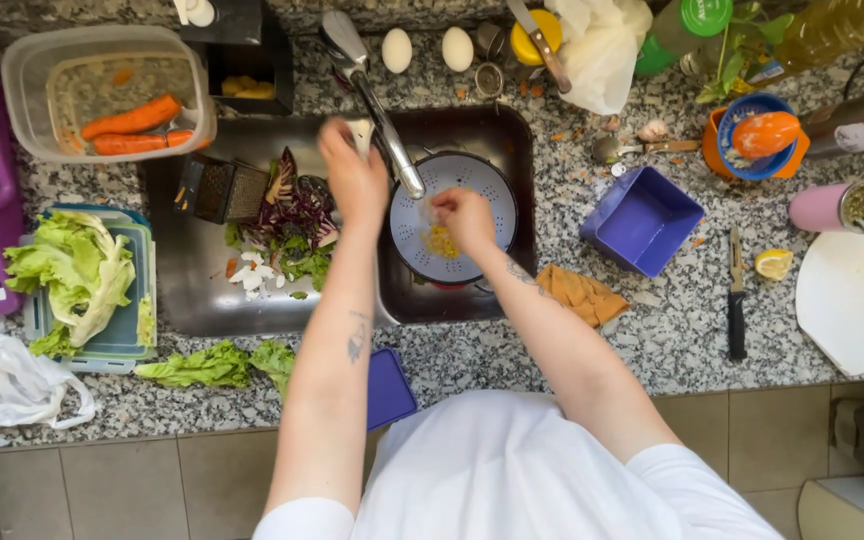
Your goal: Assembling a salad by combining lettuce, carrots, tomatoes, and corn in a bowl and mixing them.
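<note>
Both hands work over the sink (512, 130), set in the granite bench near its back edge. Left hand (352, 180) is up at the tap (377, 110), fingers curled near the lever; whether it actually grips is not clear. Right hand (467, 220) hangs over the colander (452, 215), fingers bunched together above a small heap of yellow bits (440, 242), prob. corn; can't tell if it pinches any. Hands are apart, tap spout between them.

Colander sits inside the sink basin, right of the spout, open side up. It's round, so no real long axis; no handle shows. Looks like thin metal w/ holes: probably light, stiff, slippery when wet; the rim is the likely place to hold it. The yellow bits are small, loose and soft, so better scooped than pinched.

Left of the basin, on the drainboard: a grater (220, 190) and chopped salad leaves (292, 225). Toward the bench's left edge: lettuce (72, 270) on a tray, carrots (132, 125) in a clear tub. Right side: a blue tub (642, 220) and a knife (737, 295) near the front edge.
</note>
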